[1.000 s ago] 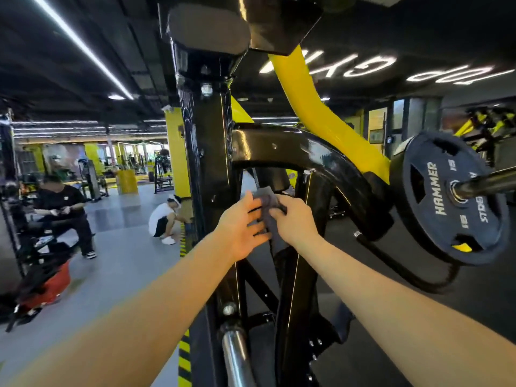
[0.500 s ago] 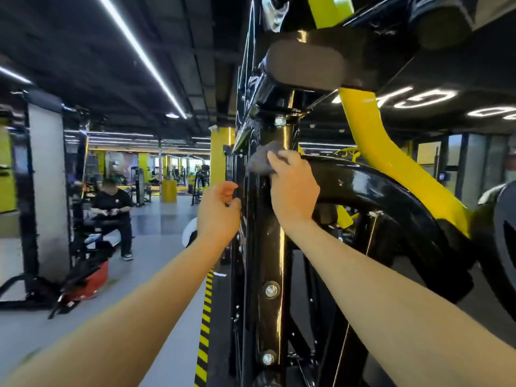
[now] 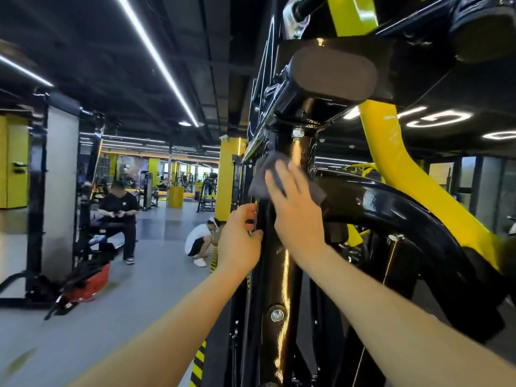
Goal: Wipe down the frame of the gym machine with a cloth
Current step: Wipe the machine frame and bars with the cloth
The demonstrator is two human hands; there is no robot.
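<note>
**Cloth flat against the upright post**

I am watching my right hand [image 3: 296, 216] pressing a soft, crumpled grey cloth [image 3: 264, 174] against the glossy black steel upright post of the gym machine [image 3: 282, 263]. The fingers [image 3: 279, 177] are lying straight and spread over the cloth, not curling round it; the fabric is showing beyond the fingertips towards the top left and poking out beside the hand's thumb side at the right. My left hand [image 3: 241, 241] is sitting just below and to the left of those fingers, its own fingers wrapping round the post's left edge, with the tips hidden behind the metal. A shiny bolt [image 3: 298, 133] is sitting just above the cloth, and a rounded matte black end cap [image 3: 332, 72] is jutting out higher up. A curved yellow painted beam [image 3: 413, 174] is sweeping down to the right of my fingers, its top cut off by the frame edge. The post's foot is running out of view.
</note>
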